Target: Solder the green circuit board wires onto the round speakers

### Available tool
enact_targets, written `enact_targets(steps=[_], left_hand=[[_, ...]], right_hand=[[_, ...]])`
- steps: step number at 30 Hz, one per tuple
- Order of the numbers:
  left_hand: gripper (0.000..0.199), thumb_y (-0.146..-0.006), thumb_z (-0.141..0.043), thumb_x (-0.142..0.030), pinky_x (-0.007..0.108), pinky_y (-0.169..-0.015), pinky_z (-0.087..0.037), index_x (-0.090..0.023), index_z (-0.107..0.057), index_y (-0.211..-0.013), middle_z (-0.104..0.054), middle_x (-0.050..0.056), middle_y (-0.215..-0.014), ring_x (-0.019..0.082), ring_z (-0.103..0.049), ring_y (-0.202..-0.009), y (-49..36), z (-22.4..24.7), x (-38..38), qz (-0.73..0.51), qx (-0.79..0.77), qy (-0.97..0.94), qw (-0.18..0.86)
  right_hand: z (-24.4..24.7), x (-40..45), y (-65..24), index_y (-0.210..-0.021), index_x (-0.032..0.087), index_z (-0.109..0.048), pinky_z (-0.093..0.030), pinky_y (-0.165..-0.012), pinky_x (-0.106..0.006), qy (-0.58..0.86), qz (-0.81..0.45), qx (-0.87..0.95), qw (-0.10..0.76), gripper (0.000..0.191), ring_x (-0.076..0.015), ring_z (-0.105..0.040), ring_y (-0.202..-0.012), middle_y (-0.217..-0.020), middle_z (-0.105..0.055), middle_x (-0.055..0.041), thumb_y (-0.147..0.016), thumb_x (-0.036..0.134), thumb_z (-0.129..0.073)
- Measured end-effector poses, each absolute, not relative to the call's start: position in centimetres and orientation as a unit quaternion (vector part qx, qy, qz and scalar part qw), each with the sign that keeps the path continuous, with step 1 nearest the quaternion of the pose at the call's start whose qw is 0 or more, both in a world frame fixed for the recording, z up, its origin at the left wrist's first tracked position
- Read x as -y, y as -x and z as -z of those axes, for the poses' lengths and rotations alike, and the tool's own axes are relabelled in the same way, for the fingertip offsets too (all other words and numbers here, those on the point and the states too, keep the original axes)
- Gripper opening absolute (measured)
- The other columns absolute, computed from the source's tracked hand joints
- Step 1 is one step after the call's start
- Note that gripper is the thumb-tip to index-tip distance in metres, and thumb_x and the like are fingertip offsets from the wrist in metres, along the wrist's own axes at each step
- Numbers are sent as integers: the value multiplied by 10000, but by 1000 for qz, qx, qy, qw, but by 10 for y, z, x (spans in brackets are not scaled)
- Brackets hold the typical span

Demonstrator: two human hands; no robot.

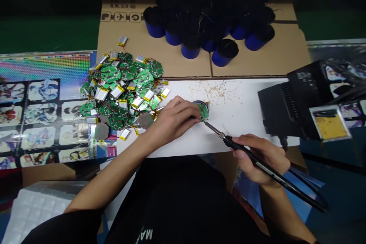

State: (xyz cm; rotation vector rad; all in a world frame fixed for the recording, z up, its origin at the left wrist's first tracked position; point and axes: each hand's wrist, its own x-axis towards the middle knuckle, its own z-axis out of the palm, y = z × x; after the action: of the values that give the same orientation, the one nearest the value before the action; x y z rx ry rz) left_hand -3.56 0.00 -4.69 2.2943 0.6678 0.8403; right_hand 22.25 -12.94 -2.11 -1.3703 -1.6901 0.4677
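Blue canisters (wires on top)

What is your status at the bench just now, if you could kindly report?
Left hand pinching small green circuit board. Right hand holding soldering iron, tip at board's lower edge. Loose pile of boards and pouch cells beside left hand.

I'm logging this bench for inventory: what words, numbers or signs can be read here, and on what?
"N.W. 6.9 KG" on the cardboard
"MA" on the black shirt
The line above the weight on the cardboard and the label on the soldering station are too blurred to read.
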Motion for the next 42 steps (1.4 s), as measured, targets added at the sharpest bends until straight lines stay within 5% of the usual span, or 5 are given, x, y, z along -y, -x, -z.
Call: enact_targets(steps=[42], left_hand=[[98, -1095, -619, -266, 383, -992, -502, -202, -691, -1112, -727, 95, -1189, 220, -624, -1079, 36, 51, 1, -315, -257, -851, 331]], right_hand=[[11, 122, -223, -1135, 237, -783, -731, -648, -346, 532, -151, 716, 427, 273, -238, -831, -697, -911, -865, -57, -871, 171, -764]])
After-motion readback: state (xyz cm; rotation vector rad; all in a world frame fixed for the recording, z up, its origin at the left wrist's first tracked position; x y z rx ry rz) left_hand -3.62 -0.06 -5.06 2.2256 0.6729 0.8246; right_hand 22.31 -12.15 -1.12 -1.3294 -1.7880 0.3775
